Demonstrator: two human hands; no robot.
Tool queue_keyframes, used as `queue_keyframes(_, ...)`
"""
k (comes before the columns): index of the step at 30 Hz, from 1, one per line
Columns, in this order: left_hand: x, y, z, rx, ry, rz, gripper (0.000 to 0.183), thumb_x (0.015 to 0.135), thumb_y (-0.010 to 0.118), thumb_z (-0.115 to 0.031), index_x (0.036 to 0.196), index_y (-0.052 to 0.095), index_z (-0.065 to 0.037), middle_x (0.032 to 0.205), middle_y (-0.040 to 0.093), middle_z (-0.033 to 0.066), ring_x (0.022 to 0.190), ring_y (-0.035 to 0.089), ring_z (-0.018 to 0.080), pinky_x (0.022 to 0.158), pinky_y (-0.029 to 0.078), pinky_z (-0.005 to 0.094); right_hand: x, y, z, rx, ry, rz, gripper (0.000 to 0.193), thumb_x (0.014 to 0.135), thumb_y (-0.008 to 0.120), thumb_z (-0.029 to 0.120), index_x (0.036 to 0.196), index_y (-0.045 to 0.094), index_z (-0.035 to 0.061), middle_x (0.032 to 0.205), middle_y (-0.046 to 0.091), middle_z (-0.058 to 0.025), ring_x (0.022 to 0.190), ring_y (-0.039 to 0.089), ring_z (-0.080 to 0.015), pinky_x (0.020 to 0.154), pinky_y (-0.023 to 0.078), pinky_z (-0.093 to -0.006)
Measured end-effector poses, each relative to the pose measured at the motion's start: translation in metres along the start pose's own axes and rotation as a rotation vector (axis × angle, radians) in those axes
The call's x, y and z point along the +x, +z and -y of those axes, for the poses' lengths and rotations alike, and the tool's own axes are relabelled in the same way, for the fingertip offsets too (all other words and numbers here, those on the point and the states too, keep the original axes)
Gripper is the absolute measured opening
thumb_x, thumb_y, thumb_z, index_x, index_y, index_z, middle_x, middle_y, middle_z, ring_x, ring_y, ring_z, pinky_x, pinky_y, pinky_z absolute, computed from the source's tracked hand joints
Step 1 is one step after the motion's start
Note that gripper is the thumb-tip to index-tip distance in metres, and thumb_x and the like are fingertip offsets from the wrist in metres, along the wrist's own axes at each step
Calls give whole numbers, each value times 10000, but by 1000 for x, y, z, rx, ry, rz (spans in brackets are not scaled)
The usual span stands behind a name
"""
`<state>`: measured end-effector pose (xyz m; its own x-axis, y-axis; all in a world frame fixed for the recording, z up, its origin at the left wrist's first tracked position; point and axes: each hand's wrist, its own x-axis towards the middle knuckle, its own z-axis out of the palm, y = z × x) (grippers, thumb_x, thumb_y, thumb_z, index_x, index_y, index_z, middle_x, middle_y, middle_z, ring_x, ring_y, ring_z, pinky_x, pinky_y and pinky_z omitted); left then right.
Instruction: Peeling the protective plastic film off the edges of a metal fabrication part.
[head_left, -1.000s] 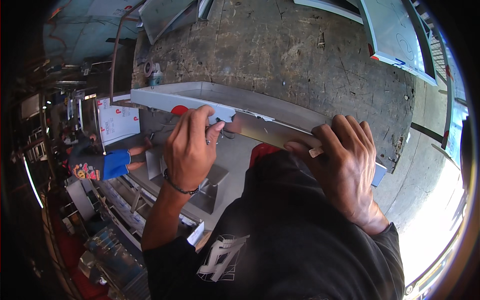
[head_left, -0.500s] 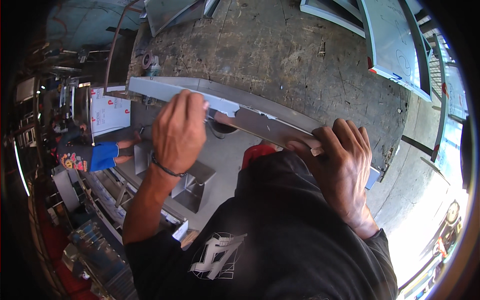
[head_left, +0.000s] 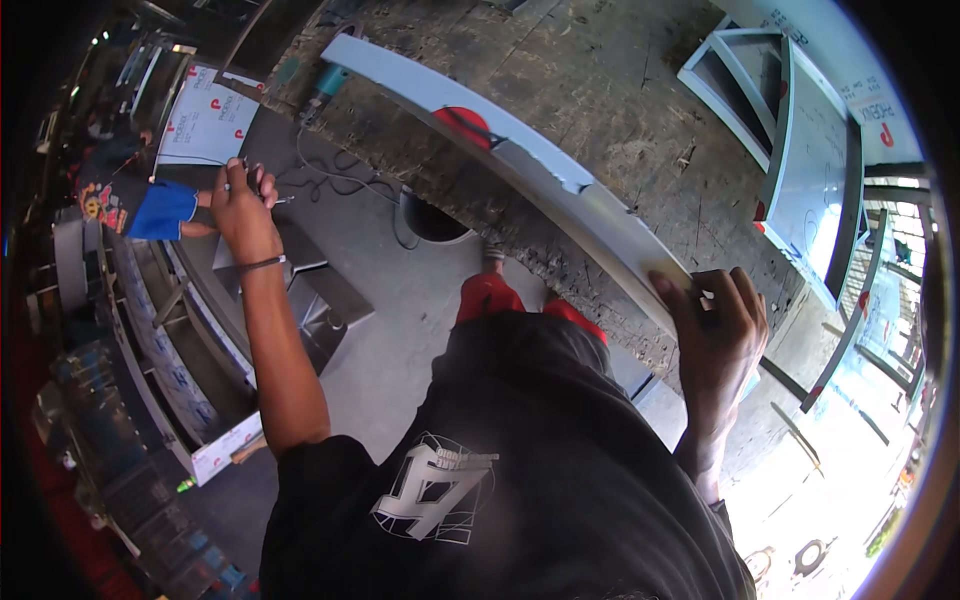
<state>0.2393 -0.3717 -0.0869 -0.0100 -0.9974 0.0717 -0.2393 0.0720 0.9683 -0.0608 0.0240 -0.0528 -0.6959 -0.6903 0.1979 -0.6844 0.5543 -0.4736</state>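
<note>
A long, narrow metal profile (head_left: pixel 610 235) slants across the near edge of the workbench. Pale bluish film covers much of its far-left stretch and stops at a ragged edge near the middle. A red rounded patch (head_left: pixel 465 127) shows against it; I cannot tell what it is. My right hand (head_left: pixel 728 315) is closed around the profile's near right end, thumb on the inner side. Away to the left, over the floor, my left hand (head_left: pixel 247 212) is raised and apart from the profile. Its fingers are curled around something small, with thin shiny bits poking out.
The worn workbench (head_left: pixel 640 110) bears a teal power tool (head_left: pixel 328 82) at its left edge; a cord (head_left: pixel 350 175) trails on the floor. Framed metal panels (head_left: pixel 815 165) stand at the right. Bent sheet-metal pieces (head_left: pixel 330 305) lie below left. Another person (head_left: pixel 160 208) is at far left.
My left hand has left the profile and swung to the left. The profile now slants more steeply, its right end lower, still in my right hand. The view has shifted.
</note>
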Motion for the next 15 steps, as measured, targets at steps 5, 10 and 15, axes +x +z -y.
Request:
queue_keyframes(5,-14,-3,54,-362,-198,158,105,1058,654,-126,1082,647,-25,1072,750,142,816,711,184,564,417,209,7,-1,6,32,254,39,349,902,857,317,804,719,12,769,641,-83,707,614,-232,695,458,-399)
queue_keyframes(10,-37,18,99,-797,-367,177,32,1027,641,-60,1025,627,-32,1062,734,151,767,663,159,566,387,222,-6,4,-7,21,256,78,537,999,735,456,782,701,-35,730,586,-84,641,522,-195,619,381,-377)
queue_keyframes(15,-28,5,177,-978,-581,189,89,1012,555,-91,980,627,-50,749,495,2,576,420,90,510,315,248,-9,4,-26,22,206,-39,656,1077,562,562,751,607,-6,604,535,-43,576,452,-123,573,334,-345)
